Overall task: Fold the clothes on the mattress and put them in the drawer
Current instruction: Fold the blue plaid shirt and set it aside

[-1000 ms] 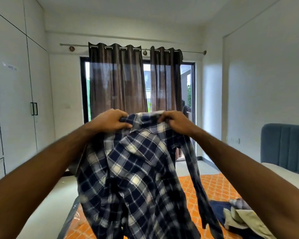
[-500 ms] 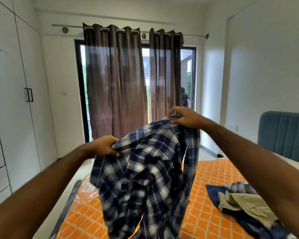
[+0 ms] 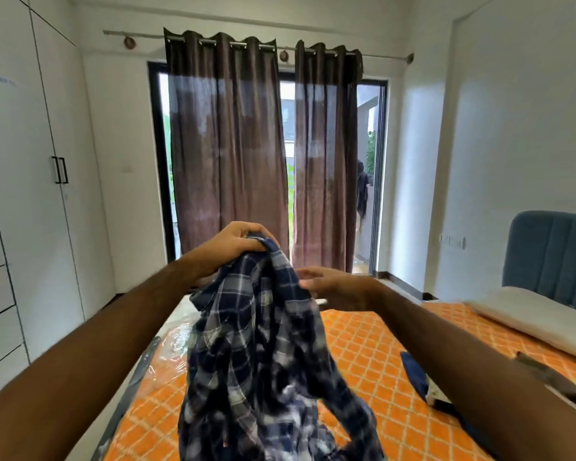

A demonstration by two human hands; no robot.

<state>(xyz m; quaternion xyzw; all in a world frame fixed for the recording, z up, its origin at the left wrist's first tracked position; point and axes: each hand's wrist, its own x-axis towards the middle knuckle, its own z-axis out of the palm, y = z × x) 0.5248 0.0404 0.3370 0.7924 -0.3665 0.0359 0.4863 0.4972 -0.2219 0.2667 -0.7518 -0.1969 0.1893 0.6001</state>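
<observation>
Early stage: navy-and-white plaid cotton shirt [image 3: 266, 344] unfolded, bunched, gripped by left hand [image 3: 233, 244] over orange patterned mattress [image 3: 373, 354]. Right hand [image 3: 330, 287] fingers spread, touching cloth. Dark garments [image 3: 416, 377] unfolded; nothing in drawer.

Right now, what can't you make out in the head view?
- Right hand: motion-blurred, so its contact with the plaid shirt is unclear.
- Shirt's lower part: blurred, cut off by the bottom edge.
- Dark clothes on the mattress: mostly hidden behind the right forearm.
</observation>
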